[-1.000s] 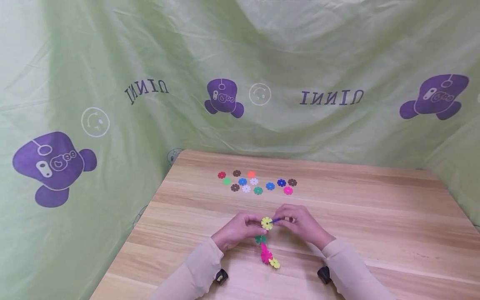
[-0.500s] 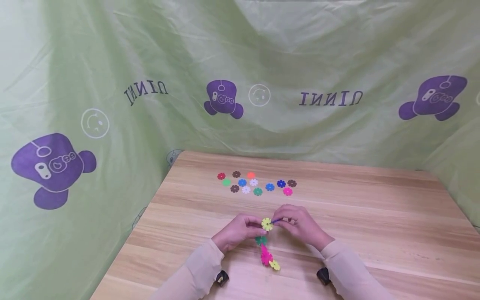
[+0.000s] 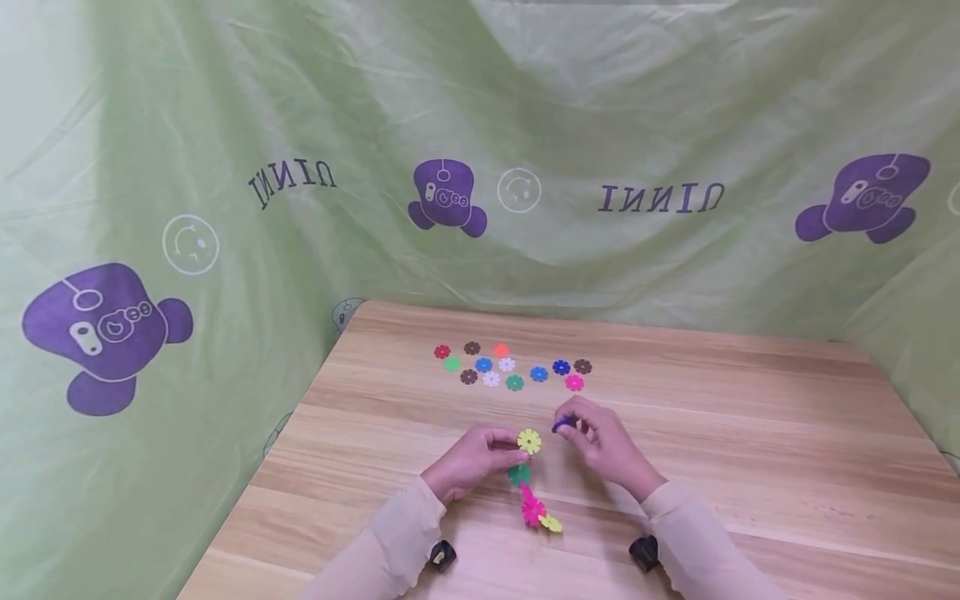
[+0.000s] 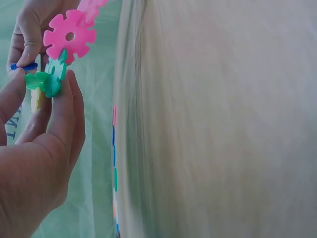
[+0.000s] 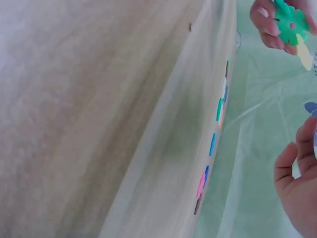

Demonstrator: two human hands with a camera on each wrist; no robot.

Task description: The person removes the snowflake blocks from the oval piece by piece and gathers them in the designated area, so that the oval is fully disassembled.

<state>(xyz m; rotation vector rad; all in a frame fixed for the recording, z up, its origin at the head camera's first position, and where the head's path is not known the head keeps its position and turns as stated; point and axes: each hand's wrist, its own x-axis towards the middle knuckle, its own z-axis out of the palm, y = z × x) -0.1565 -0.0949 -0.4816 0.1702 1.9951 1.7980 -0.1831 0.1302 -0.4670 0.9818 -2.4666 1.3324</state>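
Observation:
A chain of notched, flower-shaped plastic discs is pinched between the thumb and fingers of my left hand (image 3: 474,460). A yellow disc (image 3: 528,442) stands at its upper end. Below it come green discs (image 4: 54,75), then pink discs (image 3: 533,510), and a second yellow disc (image 3: 552,523) at the lower end. My right hand (image 3: 609,450) pinches a dark blue disc (image 3: 563,425) between thumb and fingertips, just right of the upper yellow disc, with a gap between them in the head view. In the right wrist view, that blue disc (image 5: 311,107) is cut off by the frame edge.
Loose discs in several colours lie flat towards the back of the wooden table (image 3: 735,433), among them a red disc (image 3: 442,352), a green disc (image 3: 514,382) and a pink disc (image 3: 574,382). A green printed cloth (image 3: 337,100) hangs behind and to the left.
My right hand has moved up and away from the chain with the blue disc, which met the upper yellow disc before. The left hand and chain have shifted slightly.

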